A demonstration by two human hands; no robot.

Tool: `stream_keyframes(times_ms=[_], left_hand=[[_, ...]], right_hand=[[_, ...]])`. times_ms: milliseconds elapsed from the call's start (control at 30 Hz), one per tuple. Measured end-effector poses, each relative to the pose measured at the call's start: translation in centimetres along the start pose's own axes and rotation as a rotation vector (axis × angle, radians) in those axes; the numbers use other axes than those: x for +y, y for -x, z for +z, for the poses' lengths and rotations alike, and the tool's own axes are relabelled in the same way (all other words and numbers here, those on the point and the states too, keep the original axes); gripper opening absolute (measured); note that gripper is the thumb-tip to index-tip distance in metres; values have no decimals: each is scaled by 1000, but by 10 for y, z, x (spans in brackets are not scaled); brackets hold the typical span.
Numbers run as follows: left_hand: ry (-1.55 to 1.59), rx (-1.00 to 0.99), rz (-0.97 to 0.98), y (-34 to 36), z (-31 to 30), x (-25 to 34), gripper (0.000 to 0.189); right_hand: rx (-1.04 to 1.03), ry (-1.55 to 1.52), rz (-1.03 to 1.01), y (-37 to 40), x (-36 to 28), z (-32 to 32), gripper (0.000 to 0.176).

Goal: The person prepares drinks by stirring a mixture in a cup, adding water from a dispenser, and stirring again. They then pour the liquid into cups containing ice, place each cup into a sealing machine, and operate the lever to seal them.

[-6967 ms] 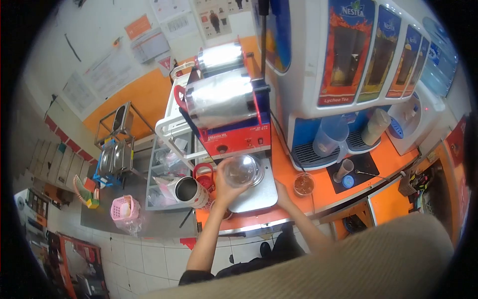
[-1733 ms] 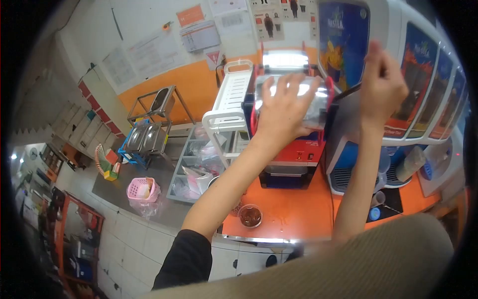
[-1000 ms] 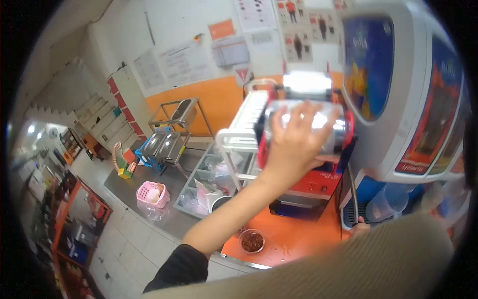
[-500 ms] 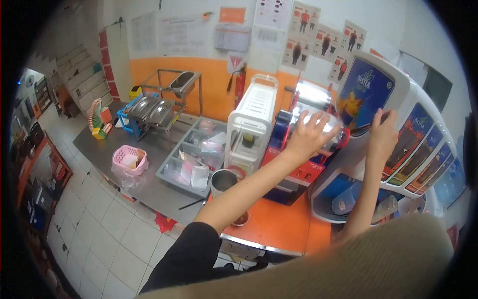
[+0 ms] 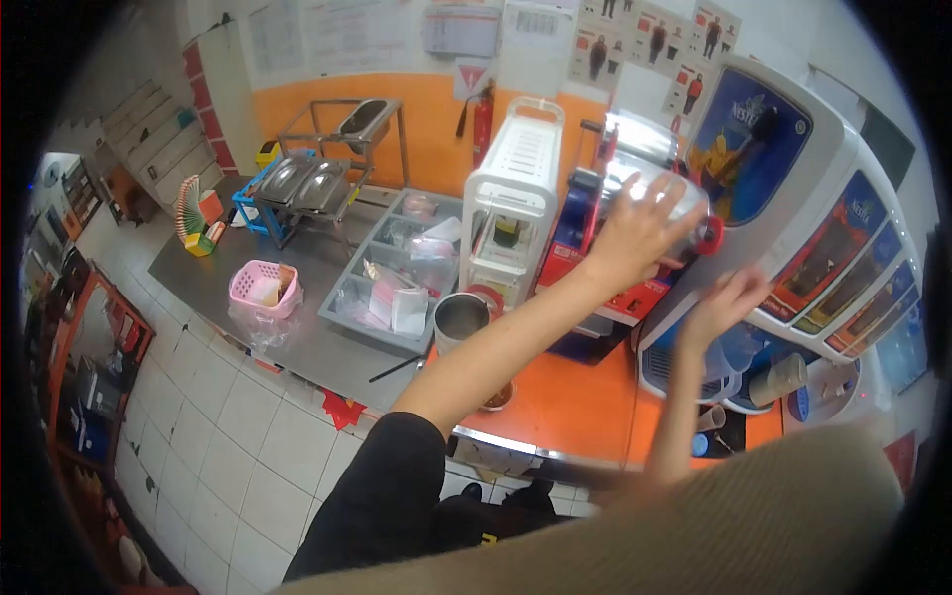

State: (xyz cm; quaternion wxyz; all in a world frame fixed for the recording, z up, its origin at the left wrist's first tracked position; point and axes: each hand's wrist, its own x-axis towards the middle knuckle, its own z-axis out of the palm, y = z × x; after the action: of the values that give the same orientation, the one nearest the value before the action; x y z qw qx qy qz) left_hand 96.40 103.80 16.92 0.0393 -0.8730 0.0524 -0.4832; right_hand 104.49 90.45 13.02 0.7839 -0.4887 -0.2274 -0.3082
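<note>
My left hand point(image 5: 645, 223) rests with spread fingers on the shiny metal cylinder point(image 5: 643, 178) of a red machine point(image 5: 563, 255). To its right, my right hand point(image 5: 729, 302), smeared by motion, is in front of the drink dispenser point(image 5: 838, 114) with its fingers extended and nothing visible in them. A dark, blurred shape point(image 5: 762, 129) shows against the dispenser's blue panel; I cannot make out what it is. Below the dispenser's front are clear plastic containers point(image 5: 778, 380). A metal pot point(image 5: 462, 319) stands beside my left forearm.
A white rack point(image 5: 511, 183) stands left of the machine. Further left are a grey divided tray point(image 5: 382, 335) with packets, a pink basket point(image 5: 266, 288) and a metal stand point(image 5: 402, 149) with pans. Small cups point(image 5: 711, 418) sit near my right forearm on the orange counter point(image 5: 585, 416).
My right hand has moved down and left, away from the dispenser's blue panel, and its fingers have opened. My left hand stays on the cylinder. The camera view has shifted.
</note>
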Motion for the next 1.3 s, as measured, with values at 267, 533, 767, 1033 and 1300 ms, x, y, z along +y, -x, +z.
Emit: stream_keyframes(times_ms=[267, 533, 767, 1033, 1300], left_hand=[[-50, 98, 49, 4, 15, -4, 69], [-103, 63, 37, 5, 10, 0, 65], [120, -105, 54, 3, -21, 2, 86], [629, -351, -158, 149, 4, 2, 45], [432, -524, -333, 204, 49, 11, 75]], right_hand=[[-64, -239, 1635, 202, 132, -46, 44], [-80, -292, 1450, 219, 127, -59, 36], [-68, -363, 1494, 264, 24, -121, 27], [-675, 245, 641, 247, 95, -166, 38], [-465, -115, 803, 203, 139, -90, 37]])
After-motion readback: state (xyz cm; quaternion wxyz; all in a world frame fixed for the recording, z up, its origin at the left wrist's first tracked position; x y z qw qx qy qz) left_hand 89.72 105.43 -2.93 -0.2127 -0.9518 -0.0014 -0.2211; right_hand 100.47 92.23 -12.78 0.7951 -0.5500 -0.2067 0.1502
